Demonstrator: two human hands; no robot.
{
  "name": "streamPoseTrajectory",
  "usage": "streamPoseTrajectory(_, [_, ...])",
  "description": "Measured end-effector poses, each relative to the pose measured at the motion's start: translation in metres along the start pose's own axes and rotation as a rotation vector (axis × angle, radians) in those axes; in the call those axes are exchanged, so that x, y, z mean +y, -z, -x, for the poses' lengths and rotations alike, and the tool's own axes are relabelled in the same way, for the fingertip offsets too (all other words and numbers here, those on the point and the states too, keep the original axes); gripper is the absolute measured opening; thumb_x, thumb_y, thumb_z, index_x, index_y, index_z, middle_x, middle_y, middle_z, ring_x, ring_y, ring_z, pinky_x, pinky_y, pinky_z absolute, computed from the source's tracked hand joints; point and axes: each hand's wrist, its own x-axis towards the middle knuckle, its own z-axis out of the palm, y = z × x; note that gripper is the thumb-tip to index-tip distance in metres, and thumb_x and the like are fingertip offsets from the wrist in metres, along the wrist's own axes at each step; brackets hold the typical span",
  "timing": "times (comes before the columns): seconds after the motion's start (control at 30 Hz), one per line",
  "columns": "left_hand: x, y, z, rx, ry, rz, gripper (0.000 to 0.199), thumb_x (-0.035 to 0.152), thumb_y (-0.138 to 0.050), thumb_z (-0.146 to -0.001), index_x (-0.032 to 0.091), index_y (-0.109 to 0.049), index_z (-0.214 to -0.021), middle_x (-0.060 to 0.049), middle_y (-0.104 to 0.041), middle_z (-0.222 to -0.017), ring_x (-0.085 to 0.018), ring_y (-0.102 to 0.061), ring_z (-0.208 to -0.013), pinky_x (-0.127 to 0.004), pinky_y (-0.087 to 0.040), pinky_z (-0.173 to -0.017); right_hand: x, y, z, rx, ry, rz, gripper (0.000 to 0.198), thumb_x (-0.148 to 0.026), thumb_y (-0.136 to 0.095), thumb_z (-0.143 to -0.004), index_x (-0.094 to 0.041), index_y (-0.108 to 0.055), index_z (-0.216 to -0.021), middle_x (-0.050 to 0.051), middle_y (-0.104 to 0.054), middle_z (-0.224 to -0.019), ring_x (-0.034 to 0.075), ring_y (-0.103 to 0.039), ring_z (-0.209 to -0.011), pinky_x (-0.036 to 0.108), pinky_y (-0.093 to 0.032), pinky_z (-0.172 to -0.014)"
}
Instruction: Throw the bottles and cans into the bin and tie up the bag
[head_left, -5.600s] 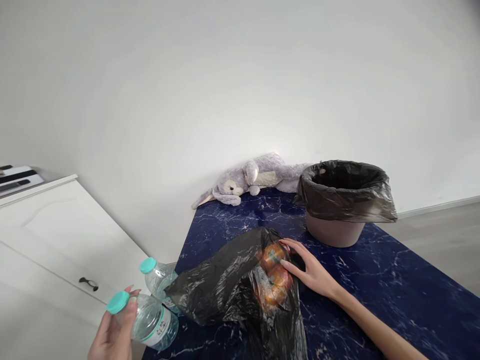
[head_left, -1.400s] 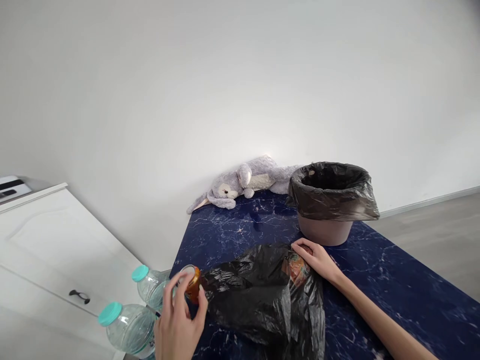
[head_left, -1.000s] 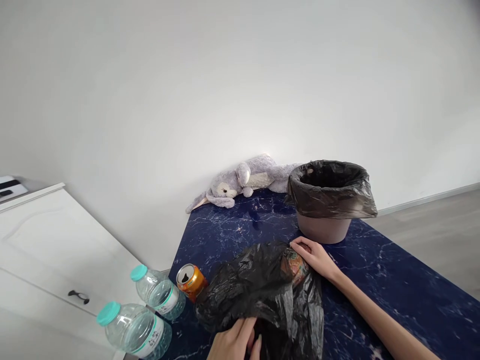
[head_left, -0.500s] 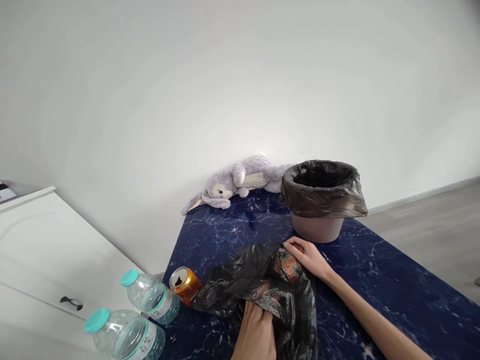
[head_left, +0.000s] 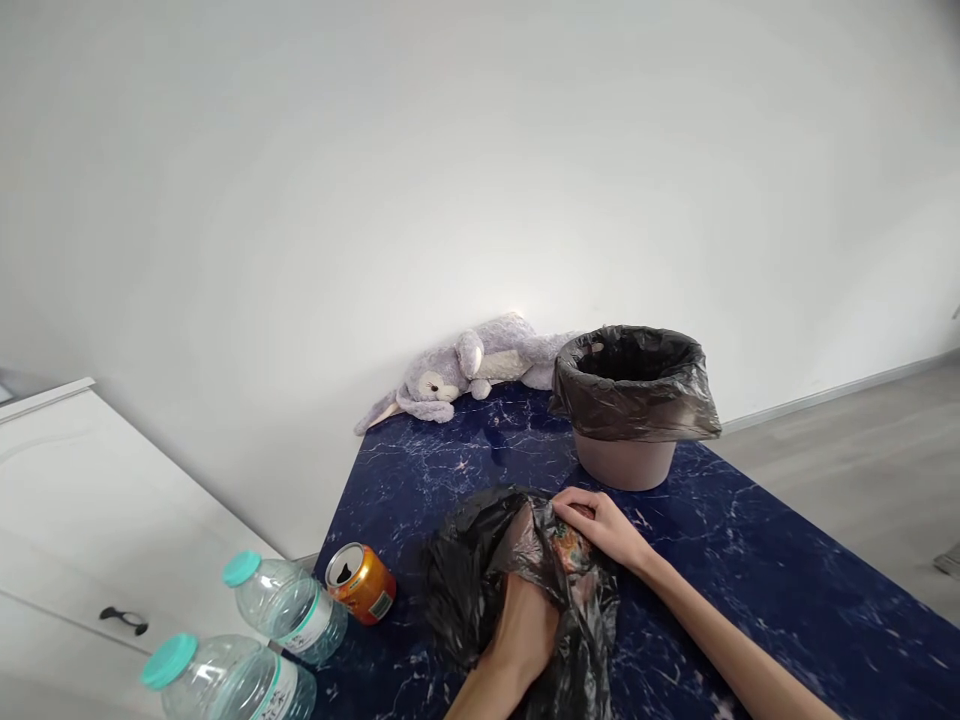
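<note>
A black plastic bag (head_left: 465, 590) lies crumpled at the near side of the dark blue marbled table. My left hand (head_left: 521, 600) reaches inside it up to the wrist; its fingers show only dimly through the thin film. My right hand (head_left: 604, 525) is closed on the bag's far right edge, thumb and fingers pinching the plastic. Beneath the film by the right hand is a reddish, green-patterned item (head_left: 571, 550), its kind not clear. To the left of the bag stands an orange drink can (head_left: 367, 590) with its top opened.
Two clear bottles, a farther one (head_left: 289, 610) and a nearer one (head_left: 232, 685), have turquoise caps. A lined trash bin (head_left: 626, 465) stands at the back right. A plush rabbit (head_left: 450, 370) lies by the wall. A white cabinet (head_left: 112, 510) is at left.
My left hand has pushed deeper into the bag, and the bag's left part has drawn away from the can. The right hand keeps its hold. The view has shifted slightly.
</note>
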Motion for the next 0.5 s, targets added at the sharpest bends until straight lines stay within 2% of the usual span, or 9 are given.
streamPoseTrajectory(0.1, [-0.003,-0.002,-0.001,-0.039,0.004,-0.065,0.058,0.040,-0.071,-0.093,0.027,-0.058,-0.149,-0.013,-0.063,-0.150,-0.034,-0.052,-0.144,-0.055,-0.032,-0.129,-0.004,-0.004,0.001,-0.022,-0.007,-0.058,0.044,-0.063,-0.067,-0.090,-0.022,-0.079,-0.083,0.006,-0.078,-0.095,0.027,-0.070,-0.091,0.034,-0.053,-0.085])
streamPoseTrajectory(0.17, [-0.007,-0.001,0.001,-0.036,0.008,-0.099,0.057,0.039,-0.073,-0.091,0.025,-0.062,-0.145,-0.014,-0.063,-0.150,-0.036,-0.048,-0.148,-0.058,-0.026,-0.131,-0.006,-0.005,0.001,-0.021,-0.022,-0.094,0.047,-0.067,-0.067,-0.089,-0.021,-0.078,-0.082,0.006,-0.078,-0.094,0.027,-0.070,-0.091,0.034,-0.054,-0.085])
streamPoseTrajectory(0.3, [-0.008,0.002,0.005,0.002,0.017,-0.082,0.067,0.037,-0.071,-0.092,0.024,-0.051,-0.155,-0.013,-0.053,-0.161,-0.036,-0.034,-0.158,-0.057,-0.016,-0.134,-0.002,-0.003,-0.001,0.039,-0.082,-0.155,0.053,-0.072,-0.064,-0.091,-0.022,-0.077,-0.083,0.005,-0.078,-0.095,0.027,-0.070,-0.094,0.034,-0.054,-0.089])
streamPoseTrajectory(0.4, [0.004,0.004,0.006,0.015,0.037,0.008,0.062,0.035,-0.059,-0.101,0.028,-0.044,-0.161,-0.010,-0.045,-0.167,-0.033,-0.039,-0.156,-0.056,-0.023,-0.133,0.001,-0.002,-0.003,0.101,-0.128,-0.188,0.059,-0.077,-0.059,-0.091,-0.021,-0.077,-0.087,0.007,-0.078,-0.094,0.026,-0.070,-0.094,0.036,-0.055,-0.091])
streamPoseTrajectory(0.5, [0.021,0.008,0.007,0.002,0.056,0.047,0.054,0.033,-0.047,-0.107,0.032,-0.042,-0.161,-0.008,-0.050,-0.164,-0.031,-0.048,-0.149,-0.054,-0.035,-0.129,-0.002,-0.001,-0.003,0.079,-0.121,-0.207,0.060,-0.079,-0.059,-0.090,-0.022,-0.077,-0.099,0.008,-0.078,-0.106,0.027,-0.070,-0.104,0.037,-0.053,-0.099])
